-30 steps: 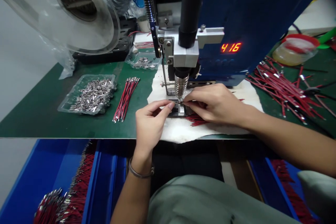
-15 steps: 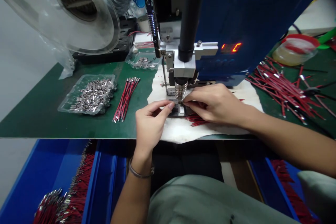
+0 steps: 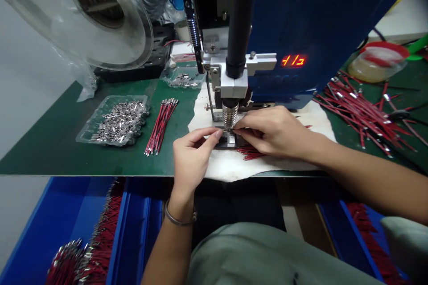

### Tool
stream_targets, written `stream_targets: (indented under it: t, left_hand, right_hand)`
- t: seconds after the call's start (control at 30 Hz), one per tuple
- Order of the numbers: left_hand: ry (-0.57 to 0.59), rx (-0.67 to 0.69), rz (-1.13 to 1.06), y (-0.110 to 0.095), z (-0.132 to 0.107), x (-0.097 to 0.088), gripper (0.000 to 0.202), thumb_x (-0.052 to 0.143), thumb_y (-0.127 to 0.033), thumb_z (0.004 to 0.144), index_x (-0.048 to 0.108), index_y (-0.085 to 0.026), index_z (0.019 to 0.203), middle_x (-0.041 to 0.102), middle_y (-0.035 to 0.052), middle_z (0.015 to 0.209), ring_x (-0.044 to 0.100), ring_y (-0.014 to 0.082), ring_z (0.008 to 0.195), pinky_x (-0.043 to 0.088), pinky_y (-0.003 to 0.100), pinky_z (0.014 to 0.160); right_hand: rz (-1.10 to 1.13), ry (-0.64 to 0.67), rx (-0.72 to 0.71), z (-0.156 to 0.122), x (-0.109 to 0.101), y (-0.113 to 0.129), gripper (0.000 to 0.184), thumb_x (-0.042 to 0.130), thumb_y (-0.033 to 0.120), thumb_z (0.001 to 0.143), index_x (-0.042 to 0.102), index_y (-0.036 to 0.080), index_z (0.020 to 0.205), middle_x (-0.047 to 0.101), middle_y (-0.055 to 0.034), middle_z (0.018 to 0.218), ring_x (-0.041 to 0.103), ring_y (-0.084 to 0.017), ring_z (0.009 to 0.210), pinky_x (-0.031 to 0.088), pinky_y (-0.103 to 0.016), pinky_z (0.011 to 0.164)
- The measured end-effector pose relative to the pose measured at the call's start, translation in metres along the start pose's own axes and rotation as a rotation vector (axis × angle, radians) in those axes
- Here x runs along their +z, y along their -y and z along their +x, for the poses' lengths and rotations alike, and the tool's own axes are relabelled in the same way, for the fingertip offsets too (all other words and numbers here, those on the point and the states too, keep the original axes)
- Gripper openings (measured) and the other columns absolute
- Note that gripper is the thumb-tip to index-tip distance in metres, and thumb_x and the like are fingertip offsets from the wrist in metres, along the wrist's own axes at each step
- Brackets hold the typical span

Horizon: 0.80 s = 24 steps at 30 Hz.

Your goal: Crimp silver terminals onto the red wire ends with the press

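My left hand (image 3: 194,153) pinches thumb against index finger at the left side of the machine's small metal block (image 3: 230,139). Whatever lies between those fingertips is too small to make out. From the right, my right hand (image 3: 276,131) pinches close under the spring-wrapped press head (image 3: 230,116), and its fingers hide what they hold. Below that hand, a bunch of short red wires (image 3: 250,152) lies on a white cloth (image 3: 230,169). Both hands are closed, with their fingertips a short gap apart.
A clear tray of small metal connectors (image 3: 122,122) and a bundle of red-black wires (image 3: 161,127) lie left. Behind them sits a smaller tray (image 3: 183,79). Loose red wires (image 3: 359,107) spread right of the blue machine (image 3: 301,18). Blue bins (image 3: 87,200) stand below the table edge.
The machine's red lit display shows different characters now. Both hands keep the same pinch at the same spot, and the view has shifted only slightly.
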State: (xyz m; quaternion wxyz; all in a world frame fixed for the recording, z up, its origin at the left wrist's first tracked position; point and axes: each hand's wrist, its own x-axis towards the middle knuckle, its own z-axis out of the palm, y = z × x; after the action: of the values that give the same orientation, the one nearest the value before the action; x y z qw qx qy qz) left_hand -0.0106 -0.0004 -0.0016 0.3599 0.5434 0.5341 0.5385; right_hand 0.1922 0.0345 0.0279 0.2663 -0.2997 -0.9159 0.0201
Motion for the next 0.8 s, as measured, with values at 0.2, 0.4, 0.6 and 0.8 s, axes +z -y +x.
stream_targets:
  t: [0.2, 0.4, 0.6, 0.8]
  left_hand:
    - [-0.004, 0.010, -0.005, 0.0001, -0.0005, 0.0001, 0.014, 0.077, -0.033, 0.076, 0.079, -0.020, 0.081, 0.076, 0.0040, 0.081, 0.069, 0.0172, 0.075, 0.055, 0.026, 0.068]
    - [-0.010, 0.011, 0.000, 0.0009, -0.0007, 0.0005, 0.015, 0.077, -0.033, 0.075, 0.079, -0.020, 0.081, 0.076, 0.0049, 0.081, 0.069, 0.0175, 0.074, 0.054, 0.026, 0.066]
    - [0.001, 0.006, 0.004, 0.0000, -0.0010, -0.0005, 0.014, 0.078, -0.034, 0.075, 0.079, -0.021, 0.080, 0.075, 0.0028, 0.077, 0.063, 0.0134, 0.065, 0.050, 0.023, 0.060]
    - [0.007, 0.008, 0.008, 0.0006, -0.0005, -0.0009, 0.015, 0.078, -0.034, 0.075, 0.079, -0.020, 0.080, 0.074, 0.0031, 0.077, 0.060, 0.0129, 0.064, 0.047, 0.024, 0.059]
  right_hand:
    - [0.010, 0.000, 0.001, 0.0003, 0.0005, -0.0007, 0.015, 0.053, 0.019, 0.091, 0.068, 0.015, 0.091, 0.070, -0.0045, 0.079, 0.063, -0.015, 0.067, 0.041, -0.024, 0.061]
    - [0.006, 0.005, 0.007, 0.0003, 0.0003, -0.0007, 0.015, 0.054, 0.018, 0.091, 0.068, 0.015, 0.090, 0.070, -0.0042, 0.078, 0.062, -0.014, 0.066, 0.041, -0.024, 0.061]
    - [0.004, 0.006, 0.000, -0.0009, -0.0006, -0.0020, 0.015, 0.054, 0.017, 0.090, 0.069, 0.015, 0.090, 0.068, -0.0038, 0.077, 0.061, -0.014, 0.065, 0.040, -0.024, 0.061]
    - [-0.030, -0.021, -0.037, -0.0004, 0.0002, -0.0020, 0.016, 0.053, 0.016, 0.089, 0.069, 0.015, 0.088, 0.070, -0.0046, 0.076, 0.063, -0.015, 0.067, 0.043, -0.026, 0.064]
